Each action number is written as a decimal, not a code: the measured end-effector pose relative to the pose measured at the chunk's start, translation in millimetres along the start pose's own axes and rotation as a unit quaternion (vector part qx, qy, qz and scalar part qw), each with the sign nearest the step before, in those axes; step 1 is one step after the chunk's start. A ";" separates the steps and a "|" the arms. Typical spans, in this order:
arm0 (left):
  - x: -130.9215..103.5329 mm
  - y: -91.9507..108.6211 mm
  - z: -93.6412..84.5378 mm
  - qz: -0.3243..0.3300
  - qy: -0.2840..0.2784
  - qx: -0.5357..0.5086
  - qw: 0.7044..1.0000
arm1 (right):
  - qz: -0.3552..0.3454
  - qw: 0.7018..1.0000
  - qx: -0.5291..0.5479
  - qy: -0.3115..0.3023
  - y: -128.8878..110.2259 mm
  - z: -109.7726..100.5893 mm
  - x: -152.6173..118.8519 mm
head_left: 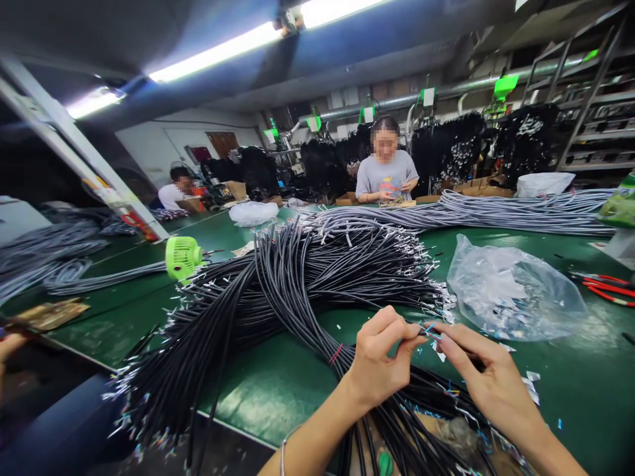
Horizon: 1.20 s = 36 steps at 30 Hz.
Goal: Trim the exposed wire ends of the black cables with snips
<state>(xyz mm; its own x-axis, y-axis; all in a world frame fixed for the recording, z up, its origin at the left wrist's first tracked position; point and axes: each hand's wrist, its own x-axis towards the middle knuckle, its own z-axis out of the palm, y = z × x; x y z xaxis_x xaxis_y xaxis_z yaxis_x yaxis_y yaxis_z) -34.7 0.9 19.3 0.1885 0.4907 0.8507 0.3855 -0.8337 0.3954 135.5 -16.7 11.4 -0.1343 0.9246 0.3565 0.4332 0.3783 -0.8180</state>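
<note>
My left hand (pixel 384 354) pinches thin wires at a cable's end, above the right part of the green table (pixel 278 396). Facing it, the fingers of my right hand (pixel 489 377) close on the same small blue and white wires (pixel 430 330). Below both hands runs a bundle of black cables (pixel 317 330) tied with a red band (pixel 336 354). Behind and to the left lies a large heap of black cables (pixel 238 297) with stripped, coloured wire ends.
A clear plastic bag (pixel 516 291) and red-handled pliers (pixel 610 287) lie at right. Grey cables (pixel 520 211) cross the back. A green fan (pixel 183 258) stands left. One person (pixel 387 175) sits opposite, another (pixel 173 192) farther left. A hand (pixel 10 347) shows at the left edge.
</note>
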 end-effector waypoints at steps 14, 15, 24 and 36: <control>-2.1 -3.4 2.9 0.042 0.006 0.042 0.998 | 0.045 0.996 0.063 -0.038 -5.5 1.5 3.3; -1.8 -3.4 2.9 0.046 0.006 0.047 0.998 | 0.046 0.996 0.063 -0.034 -4.3 2.1 3.1; -0.8 4.4 4.7 -0.019 0.028 0.065 0.997 | 0.048 0.995 0.065 0.064 3.0 4.3 -0.1; -2.4 10.3 3.2 -0.070 -0.014 0.069 0.995 | -0.035 0.990 -0.021 0.136 0.6 5.6 -5.7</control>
<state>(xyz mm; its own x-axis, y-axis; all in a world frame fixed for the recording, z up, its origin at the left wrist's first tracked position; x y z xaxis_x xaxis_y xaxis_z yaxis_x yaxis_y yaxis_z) -28.3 -8.0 20.2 0.1487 0.6081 0.7798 0.5305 -0.7146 0.4561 131.5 -21.5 6.4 0.0772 0.8479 0.5245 0.4680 0.4337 -0.7700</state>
